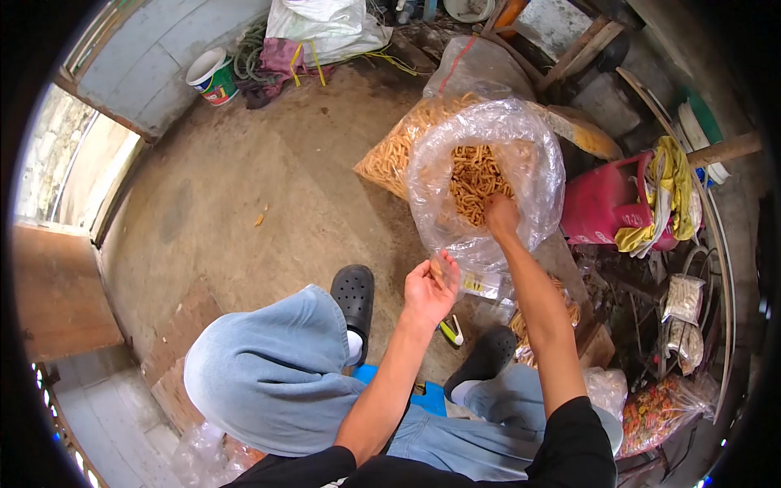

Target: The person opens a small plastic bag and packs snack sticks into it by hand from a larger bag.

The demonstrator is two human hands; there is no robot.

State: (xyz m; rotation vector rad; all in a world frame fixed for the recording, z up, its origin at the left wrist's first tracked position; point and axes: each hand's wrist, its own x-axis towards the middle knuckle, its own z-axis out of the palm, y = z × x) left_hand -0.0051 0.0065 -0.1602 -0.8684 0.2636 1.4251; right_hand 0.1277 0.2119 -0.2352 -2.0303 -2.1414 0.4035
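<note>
A large clear plastic bag (549, 167), its rim rolled outward, stands open in front of me, with many brown stick-shaped snacks (476, 175) inside. My right hand (500, 213) reaches into its mouth and touches the snacks; its fingertips are hidden among them. Just below the bag's near edge is my left hand (433, 285), palm up with the fingers curled round a small clear plastic packet that seems to hold a brown piece. Behind and left of the big bag lies another clear bag (386, 159) full of similar sticks.
A pink-red gas cylinder (602, 203) with yellow cloth stands right of the bag. Green-handled scissors (451, 332) lie between my shoes. A white bucket (213, 75) stands by the wall at the upper left. Packed bags (663, 415) are at the lower right.
</note>
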